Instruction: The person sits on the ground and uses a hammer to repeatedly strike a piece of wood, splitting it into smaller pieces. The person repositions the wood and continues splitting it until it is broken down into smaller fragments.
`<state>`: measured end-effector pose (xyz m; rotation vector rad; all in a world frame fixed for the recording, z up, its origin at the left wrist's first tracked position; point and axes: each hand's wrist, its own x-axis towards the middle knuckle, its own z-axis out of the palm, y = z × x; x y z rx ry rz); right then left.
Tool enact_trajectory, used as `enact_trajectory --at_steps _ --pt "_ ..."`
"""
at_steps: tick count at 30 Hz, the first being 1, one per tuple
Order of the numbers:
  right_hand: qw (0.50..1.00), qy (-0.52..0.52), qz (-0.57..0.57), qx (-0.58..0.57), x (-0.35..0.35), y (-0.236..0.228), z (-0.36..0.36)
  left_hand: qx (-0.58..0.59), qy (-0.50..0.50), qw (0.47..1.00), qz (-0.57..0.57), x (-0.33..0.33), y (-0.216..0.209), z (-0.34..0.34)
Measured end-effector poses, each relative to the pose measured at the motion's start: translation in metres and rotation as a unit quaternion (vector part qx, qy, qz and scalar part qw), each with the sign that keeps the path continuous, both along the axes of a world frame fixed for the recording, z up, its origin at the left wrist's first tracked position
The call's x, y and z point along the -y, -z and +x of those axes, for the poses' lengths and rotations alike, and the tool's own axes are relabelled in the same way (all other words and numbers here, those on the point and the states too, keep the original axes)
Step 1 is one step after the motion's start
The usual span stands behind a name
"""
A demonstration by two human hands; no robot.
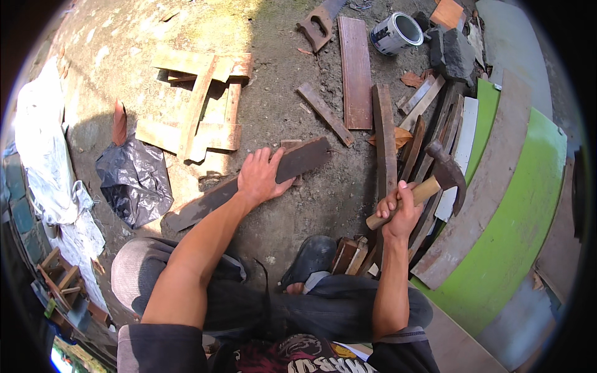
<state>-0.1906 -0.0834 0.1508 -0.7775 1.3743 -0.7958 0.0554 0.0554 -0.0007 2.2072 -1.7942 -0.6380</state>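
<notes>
My left hand (261,176) lies across a dark wooden board (305,157), with its fingers over the far edge and the thumb along the near one. The board slants on the ground in front of my knees. At the right, my right hand (401,211) grips a claw hammer (423,188) by its light wooden handle. The hammer's rusty head points up and away, above a pile of wood strips (429,155). A small wood piece (291,143) shows partly behind the board.
Beyond my left hand lies a frame of nailed planks (199,105); a black plastic bag (135,180) is left of it. Farther off are a handsaw (318,28), a reddish plank (356,71), a paint can (396,34) and a stone block (452,56). Green panels (516,217) flank my right.
</notes>
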Motion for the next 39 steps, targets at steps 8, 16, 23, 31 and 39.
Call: enact_trajectory --at_steps 8,16,23,31,39 --pt "0.963 -0.114 0.208 -0.124 -0.032 0.04 0.011 0.0 -0.001 1.0 -0.007 0.001 -0.002 -0.002" --pt "0.988 0.09 -0.085 0.091 -0.013 0.022 0.006 -0.007 0.005 1.0 0.0 0.002 0.0 -0.002" --pt "0.989 0.004 0.136 -0.061 -0.016 0.029 -0.004 -0.002 -0.007 1.0 0.003 -0.001 -0.003 0.002" --pt "0.977 -0.05 0.191 -0.084 -0.07 0.065 0.022 0.016 0.02 0.999 0.026 0.004 0.002 -0.002" --pt "0.994 0.088 -0.029 0.058 -0.006 0.008 -0.003 -0.006 -0.004 1.0 0.0 -0.002 -0.001 0.001"
